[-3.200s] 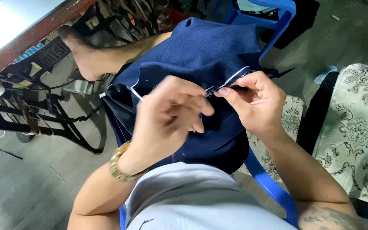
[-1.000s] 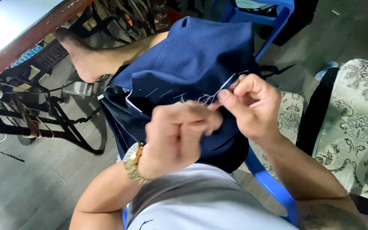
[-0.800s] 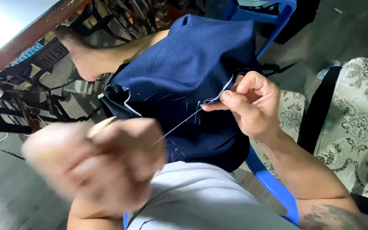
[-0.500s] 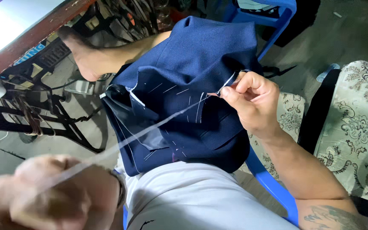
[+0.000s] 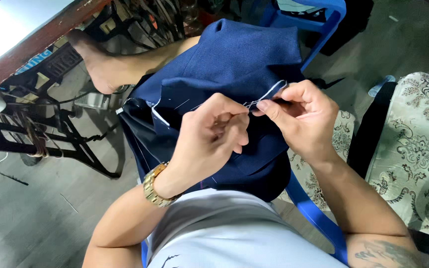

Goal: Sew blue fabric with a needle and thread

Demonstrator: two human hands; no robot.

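Gold wristwatch, pale grey shirt, dark forearm tattoo, bare foot

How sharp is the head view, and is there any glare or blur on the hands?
Head view: both the left hand and right hand are sharp, without motion blur; soft even light on the navy fabric; mild shine on the gold watch.

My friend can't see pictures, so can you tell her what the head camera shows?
Two hands sew a dark blue cloth lying over a person's lap. The right hand pinches the cloth's white-stitched edge, and the left hand, with a gold watch on its wrist, meets it there with fingertips pinched together. A blue chair and patterned cushions are alongside.
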